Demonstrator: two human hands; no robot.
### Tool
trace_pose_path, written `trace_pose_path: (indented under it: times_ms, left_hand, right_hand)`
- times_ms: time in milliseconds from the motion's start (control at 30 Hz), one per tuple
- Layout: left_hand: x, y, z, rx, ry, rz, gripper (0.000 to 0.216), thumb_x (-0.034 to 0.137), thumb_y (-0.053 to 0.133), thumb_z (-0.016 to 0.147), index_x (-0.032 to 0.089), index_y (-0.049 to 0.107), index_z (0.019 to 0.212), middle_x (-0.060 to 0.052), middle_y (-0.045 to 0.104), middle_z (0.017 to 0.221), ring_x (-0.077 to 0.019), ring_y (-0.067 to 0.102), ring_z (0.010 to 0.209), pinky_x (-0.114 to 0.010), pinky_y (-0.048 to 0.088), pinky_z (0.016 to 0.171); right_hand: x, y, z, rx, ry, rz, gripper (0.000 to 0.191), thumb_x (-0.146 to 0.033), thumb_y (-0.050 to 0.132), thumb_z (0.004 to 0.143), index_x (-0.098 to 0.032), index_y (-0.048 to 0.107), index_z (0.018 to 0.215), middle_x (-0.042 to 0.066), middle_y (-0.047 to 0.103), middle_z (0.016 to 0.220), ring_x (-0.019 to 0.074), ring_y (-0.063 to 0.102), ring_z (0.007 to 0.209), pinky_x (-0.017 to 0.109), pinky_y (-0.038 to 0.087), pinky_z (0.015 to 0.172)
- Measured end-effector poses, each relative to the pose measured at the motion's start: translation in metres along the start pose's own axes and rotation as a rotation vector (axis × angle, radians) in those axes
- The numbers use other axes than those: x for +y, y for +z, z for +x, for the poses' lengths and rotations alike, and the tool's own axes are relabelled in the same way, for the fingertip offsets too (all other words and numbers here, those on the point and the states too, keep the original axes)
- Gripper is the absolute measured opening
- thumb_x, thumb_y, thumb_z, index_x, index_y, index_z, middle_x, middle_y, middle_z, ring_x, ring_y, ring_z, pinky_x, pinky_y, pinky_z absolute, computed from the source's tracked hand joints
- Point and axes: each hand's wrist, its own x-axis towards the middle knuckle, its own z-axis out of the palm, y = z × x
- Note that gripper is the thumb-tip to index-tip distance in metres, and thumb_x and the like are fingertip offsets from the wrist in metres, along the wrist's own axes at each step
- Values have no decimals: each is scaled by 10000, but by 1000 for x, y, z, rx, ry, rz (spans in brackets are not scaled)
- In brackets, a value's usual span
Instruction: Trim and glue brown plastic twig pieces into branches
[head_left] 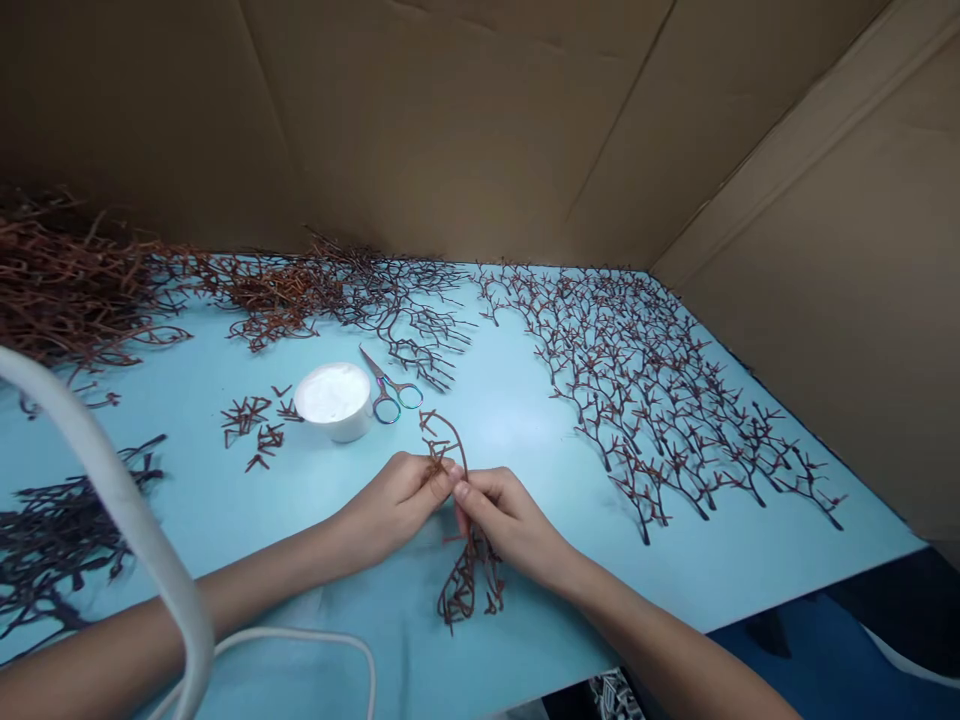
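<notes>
A brown plastic branch point(459, 575) with forked twigs lies across the light blue table point(495, 395) near its front edge. My left hand point(397, 497) pinches the branch near its middle, fingers closed. My right hand point(506, 520) meets it from the right and is pinched on the same stem. The branch's upper tip point(442, 425) curves up past my fingers. A white tub point(334, 400) and small scissors point(390, 388) sit just beyond my hands.
Several finished branches point(660, 400) lie spread over the right half. Tangled brown heaps point(75, 285) fill the back left, dark ones point(52, 540) the left edge. Small cut twigs point(251, 425) lie by the tub. A white cable point(150, 545) crosses the near left. Cardboard walls point(480, 120) enclose the table.
</notes>
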Motion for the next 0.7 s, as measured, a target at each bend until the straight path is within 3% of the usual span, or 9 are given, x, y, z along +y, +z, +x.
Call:
trace_pose_path:
  times_ms: [100, 200, 300, 467, 700]
  left_hand:
    - [-1, 9, -3, 166, -29, -161, 298, 342, 353, 789, 170, 375, 546, 66, 317, 468, -71, 284, 430, -201, 234, 429]
    - [-4, 18, -4, 266, -87, -295, 297, 392, 370, 772, 180, 342, 566, 72, 325, 459, -66, 291, 403, -196, 242, 399]
    - [-10, 21, -5, 319, -101, -318, 292, 400, 418, 752, 175, 348, 581, 64, 347, 497, -64, 304, 432, -187, 257, 403]
    - [-18, 17, -4, 165, -123, -305, 361, 436, 402, 762, 153, 398, 538, 66, 304, 456, -53, 261, 401, -188, 202, 375]
    - [-6, 21, -7, 86, -199, -727, 495, 585, 451, 666, 181, 261, 452, 106, 191, 374, -11, 132, 302, -184, 109, 324]
  right_hand:
    - [2, 3, 0, 18, -103, 14, 393, -360, 324, 812, -170, 402, 477, -40, 357, 417, 71, 350, 413, 199, 305, 441]
    - [3, 7, 2, 66, -269, -19, 383, -326, 307, 831, -170, 433, 505, 7, 493, 524, 101, 474, 559, 224, 379, 572]
    - [5, 10, 4, 128, -243, -43, 389, -350, 322, 824, -167, 433, 500, -2, 474, 518, 91, 445, 527, 214, 364, 534]
    - [9, 9, 6, 33, 12, 154, 482, -530, 365, 749, -162, 405, 441, -50, 351, 391, 53, 315, 368, 192, 266, 391]
    - [10, 14, 0, 18, 24, 586, 491, -527, 444, 717, -170, 371, 387, -55, 374, 335, 47, 329, 323, 196, 246, 379]
